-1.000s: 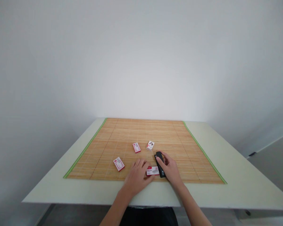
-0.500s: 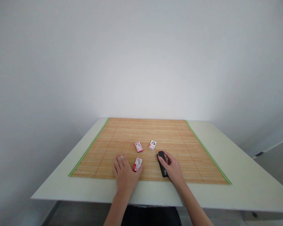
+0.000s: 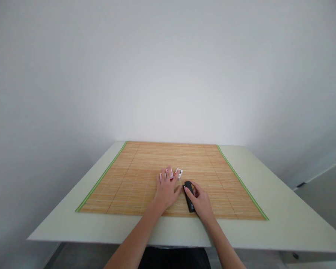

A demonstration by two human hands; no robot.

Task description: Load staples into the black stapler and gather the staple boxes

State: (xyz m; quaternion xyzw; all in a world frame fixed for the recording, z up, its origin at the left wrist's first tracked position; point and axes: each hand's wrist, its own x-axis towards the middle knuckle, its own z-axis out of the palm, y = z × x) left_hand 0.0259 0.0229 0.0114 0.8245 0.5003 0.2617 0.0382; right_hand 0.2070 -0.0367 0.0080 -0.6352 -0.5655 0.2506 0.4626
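A black stapler (image 3: 188,194) lies on the bamboo mat (image 3: 134,179), and my right hand (image 3: 201,201) is closed around its near end, thumb on top. My left hand (image 3: 166,189) lies flat just to its left, fingers stretched forward. The fingertips rest on small red-and-white boxes (image 3: 169,173), which they partly hide. Touching that group on the right is a small white box (image 3: 179,173) with a dark picture on it.
The mat, edged in green, covers most of a pale table (image 3: 282,220) that stands against a white wall. Bare table shows on both sides of the mat and along the near edge. Floor shows at the far right.
My left hand has moved from the near left of the mat forward and right to the boxes at the centre. The two boxes that lay nearer me are gone from there. My right hand stayed on the stapler.
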